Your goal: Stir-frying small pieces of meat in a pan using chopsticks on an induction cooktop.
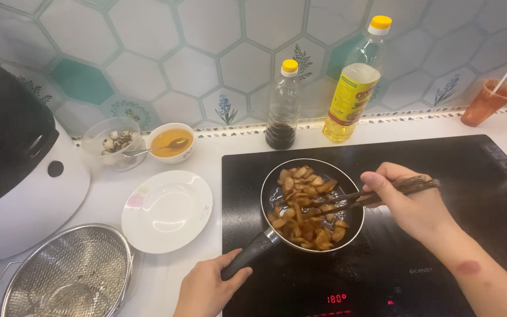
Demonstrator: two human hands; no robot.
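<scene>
Partly cut off below, my left hand grips the pan handle, which points toward me. My right hand pinches chopsticks, tips leftward in the food.

The black cooktop is left bare to the right of the pan and in front of it, so room to pass is found there. Behind the pan, the way is blocked by a dark bottle and a yellow oil bottle, with a gap left between them. To the left, the counter is filled by a white plate, a metal strainer and a big rice cooker. A thin strip of counter is left between plate and cooktop.
</scene>
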